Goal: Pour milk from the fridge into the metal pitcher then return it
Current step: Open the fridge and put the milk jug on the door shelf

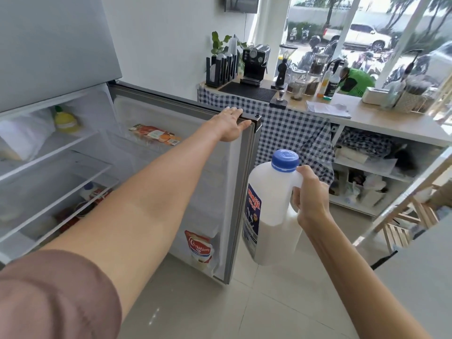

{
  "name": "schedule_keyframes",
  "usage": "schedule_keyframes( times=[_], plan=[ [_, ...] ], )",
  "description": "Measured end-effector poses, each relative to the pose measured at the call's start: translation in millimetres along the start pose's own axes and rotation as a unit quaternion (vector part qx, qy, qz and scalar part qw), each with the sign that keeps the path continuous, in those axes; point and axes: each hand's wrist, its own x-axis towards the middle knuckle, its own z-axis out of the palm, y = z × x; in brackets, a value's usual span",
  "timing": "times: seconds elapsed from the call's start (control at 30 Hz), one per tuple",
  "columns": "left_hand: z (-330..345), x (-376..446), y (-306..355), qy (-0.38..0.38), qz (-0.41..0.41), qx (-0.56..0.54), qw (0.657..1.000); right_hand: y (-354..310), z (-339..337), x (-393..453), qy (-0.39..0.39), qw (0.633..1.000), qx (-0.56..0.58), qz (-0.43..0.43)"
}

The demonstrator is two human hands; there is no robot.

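1. Looking through the head view, the right hand [311,196] was wrapped around the handle of the milk jug [271,209], carrying it upright outside the fridge, just beside the edge of the open door [195,172].
2. The blue cap [285,159] was on the jug, and the milk level stood at roughly the lower half.
3. The left hand [231,126] lay flat and spread on the door's top edge, gripping nothing.
4. The fridge shelves [56,165] stood exposed, with a few items on them and a pouch [199,249] low in the door.
5. No metal pitcher could be made out; the table [381,121] beyond held a coffee machine [255,64], jars and bottles.
6. Judging by this, the jug was out of the fridge, but whether milk had been poured could not be told: the capped jug at the open door fits either fetching or returning.
7. If fetching, closing the door, pouring and the return were all left; if returning, only shelving the jug and shutting the door.
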Motion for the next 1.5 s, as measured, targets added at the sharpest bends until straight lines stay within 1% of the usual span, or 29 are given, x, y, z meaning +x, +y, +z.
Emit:
schedule_keyframes(
  times=[0.07,0.17,0.27,0.37,0.47,0.6,0.63,0.67,0.73,0.8,0.83,0.9,0.97,1.0,1.03,1.1,1.2,1.3,1.37,1.5],
  plan=[
    [2,-3,0,-0.002,0.001,-0.03,1.0,1,1,0,-0.003,1.0,-0.002,0.001],
    [10,-20,-4,0.008,0.008,-0.102,0.995,3,4,-1,-0.011,1.0,-0.006,0.002],
    [28,-52,-12,0.025,0.022,-0.133,0.99,6,13,-3,-0.027,1.0,-0.009,0.003],
    [51,-96,-26,0.043,-0.007,-0.185,0.982,9,26,-6,-0.051,0.999,-0.007,0.009],
    [86,-139,-52,0.012,-0.066,-0.268,0.961,14,44,-8,-0.079,0.997,-0.005,0.016],
    [139,-177,-84,-0.069,-0.125,-0.356,0.924,25,75,-15,-0.117,0.993,-0.013,0.031],
    [149,-183,-90,-0.09,-0.149,-0.382,0.907,29,84,-17,-0.124,0.991,-0.017,0.036],
    [158,-188,-96,-0.108,-0.184,-0.415,0.884,33,92,-20,-0.132,0.99,-0.022,0.042],
    [170,-196,-110,-0.125,-0.258,-0.478,0.83,43,110,-25,-0.148,0.987,-0.034,0.05],
    [177,-205,-125,-0.135,-0.322,-0.535,0.769,55,128,-30,-0.163,0.984,-0.048,0.06],
    [180,-210,-132,-0.142,-0.345,-0.571,0.731,62,138,-33,-0.17,0.982,-0.055,0.067],
    [187,-221,-148,-0.15,-0.367,-0.65,0.649,77,157,-37,-0.181,0.977,-0.069,0.085],
    [196,-227,-167,-0.132,-0.381,-0.708,0.58,92,176,-41,-0.191,0.973,-0.087,0.093],
    [200,-228,-179,-0.126,-0.393,-0.721,0.557,100,186,-43,-0.196,0.971,-0.098,0.095],
    [202,-229,-191,-0.129,-0.405,-0.725,0.542,107,195,-45,-0.201,0.969,-0.109,0.096],
    [206,-229,-215,-0.14,-0.423,-0.721,0.531,121,215,-50,-0.2,0.966,-0.13,0.099],
    [209,-226,-252,-0.149,-0.431,-0.712,0.534,143,244,-53,-0.194,0.965,-0.149,0.098],
    [214,-221,-287,-0.156,-0.445,-0.697,0.539,166,269,-57,-0.171,0.968,-0.163,0.088],
    [220,-216,-309,-0.159,-0.457,-0.692,0.535,184,282,-57,-0.156,0.967,-0.184,0.087],
    [245,-208,-346,-0.162,-0.483,-0.674,0.535,221,302,-51,-0.131,0.963,-0.202,0.121]
  ],
)
